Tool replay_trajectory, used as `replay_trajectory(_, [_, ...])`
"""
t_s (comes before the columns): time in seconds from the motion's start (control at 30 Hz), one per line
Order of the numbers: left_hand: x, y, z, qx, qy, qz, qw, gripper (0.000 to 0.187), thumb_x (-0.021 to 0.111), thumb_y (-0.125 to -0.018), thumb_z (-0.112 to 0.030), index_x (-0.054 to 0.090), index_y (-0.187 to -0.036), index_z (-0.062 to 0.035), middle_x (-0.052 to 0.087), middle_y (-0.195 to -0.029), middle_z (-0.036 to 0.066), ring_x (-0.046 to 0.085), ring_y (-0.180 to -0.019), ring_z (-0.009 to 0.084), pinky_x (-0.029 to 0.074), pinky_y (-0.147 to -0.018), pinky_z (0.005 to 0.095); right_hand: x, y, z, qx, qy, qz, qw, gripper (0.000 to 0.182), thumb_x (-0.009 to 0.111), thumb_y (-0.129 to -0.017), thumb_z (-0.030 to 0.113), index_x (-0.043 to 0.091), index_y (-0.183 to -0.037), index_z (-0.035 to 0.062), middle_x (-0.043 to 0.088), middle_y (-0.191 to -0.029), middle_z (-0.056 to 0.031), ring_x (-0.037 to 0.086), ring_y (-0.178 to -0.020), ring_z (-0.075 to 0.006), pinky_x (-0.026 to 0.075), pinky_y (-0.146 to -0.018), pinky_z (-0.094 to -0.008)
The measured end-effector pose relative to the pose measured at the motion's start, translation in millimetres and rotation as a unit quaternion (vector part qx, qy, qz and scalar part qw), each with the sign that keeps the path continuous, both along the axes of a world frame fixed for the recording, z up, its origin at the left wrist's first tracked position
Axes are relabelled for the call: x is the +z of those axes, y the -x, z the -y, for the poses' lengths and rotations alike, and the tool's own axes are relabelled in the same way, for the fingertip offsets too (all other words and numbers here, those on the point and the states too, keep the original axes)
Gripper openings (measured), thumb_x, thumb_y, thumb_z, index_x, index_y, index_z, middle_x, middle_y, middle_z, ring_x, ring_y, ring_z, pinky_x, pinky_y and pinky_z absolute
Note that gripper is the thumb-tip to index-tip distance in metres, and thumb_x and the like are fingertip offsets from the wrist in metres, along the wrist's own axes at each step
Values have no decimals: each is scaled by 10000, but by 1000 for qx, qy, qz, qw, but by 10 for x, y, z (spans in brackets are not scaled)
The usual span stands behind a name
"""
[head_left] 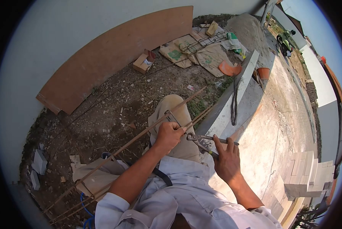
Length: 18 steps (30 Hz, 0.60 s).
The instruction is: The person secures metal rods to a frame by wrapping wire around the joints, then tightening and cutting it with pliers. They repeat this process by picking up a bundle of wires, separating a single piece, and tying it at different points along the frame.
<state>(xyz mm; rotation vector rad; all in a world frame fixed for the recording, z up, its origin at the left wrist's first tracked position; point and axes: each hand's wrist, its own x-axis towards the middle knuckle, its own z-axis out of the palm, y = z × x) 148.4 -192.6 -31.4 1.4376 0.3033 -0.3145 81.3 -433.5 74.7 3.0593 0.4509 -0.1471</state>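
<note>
A long rebar frame of thin rusty bars with square stirrups lies diagonally across my lap. My left hand is closed on it beside a stirrup, its fingertips at the lower bars. Whether a tie wire is pinched there is too small to tell. In my right hand is a pair of pincers, gripped by its handles, which are spread apart. The pincers' jaws are just right of my left fingertips, close to the bars. A bundle of dark tie wire hangs over the concrete ledge to the right.
The concrete ledge runs along my right, with an orange pot behind it. Ahead lie paper sacks, a small cardboard box and a sand pile. A brown board leans on the wall. Pale blocks are stacked right.
</note>
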Motion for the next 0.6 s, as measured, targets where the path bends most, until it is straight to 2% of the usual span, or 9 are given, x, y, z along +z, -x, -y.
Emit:
replay_trajectory(0.17, [-5,-4,11,2,-11,10,1000,291,780,-963,-170,692,-741,-4,625,-638,7,541,-512,70,412,-466,267,-10,6,-30,-3,15,20,1000,748,732,-951,231,410,-1626,218,408,-1479,-354,535,-1182,-501,427,-1044,-610])
replay_trajectory(0.27, [-42,-6,23,-1,-21,15,1000,292,782,-961,-165,693,-739,4,632,-643,9,541,-513,71,417,-468,271,-14,12,-64,3,18,31,999,768,726,-931,195,411,-1630,206,432,-1442,-328,529,-1179,-478,380,-1054,-685])
replay_trajectory(0.37, [-41,-11,23,-1,-19,15,1000,289,781,-960,-160,697,-743,11,639,-649,14,541,-514,73,422,-470,273,-43,-4,-64,11,30,43,999,722,708,-942,208,438,-1612,194,498,-1337,-271,545,-1134,-438,387,-1041,-669])
replay_trajectory(0.47, [-21,-7,21,3,-13,12,1000,286,778,-961,-155,700,-745,16,645,-654,18,544,-518,75,426,-474,273,38,-49,-105,-20,52,-3,998,648,687,-953,223,487,-1567,157,560,-1149,-207,555,-1069,-387,395,-1036,-625])
replay_trajectory(0.57, [-31,-8,12,1,-20,14,1000,283,775,-962,-150,702,-747,19,650,-659,21,545,-520,75,429,-476,271,1,-58,-15,25,76,34,996,597,680,-949,230,524,-1513,115,572,-1013,-164,539,-1032,-350,380,-1047,-592])
replay_trajectory(0.6, [-25,-9,16,-1,-24,16,1000,282,773,-962,-149,703,-747,20,652,-661,22,546,-521,75,429,-475,270,13,-61,-11,38,74,44,996,572,682,-955,236,537,-1492,103,580,-998,-169,557,-1013,-360,406,-1025,-582])
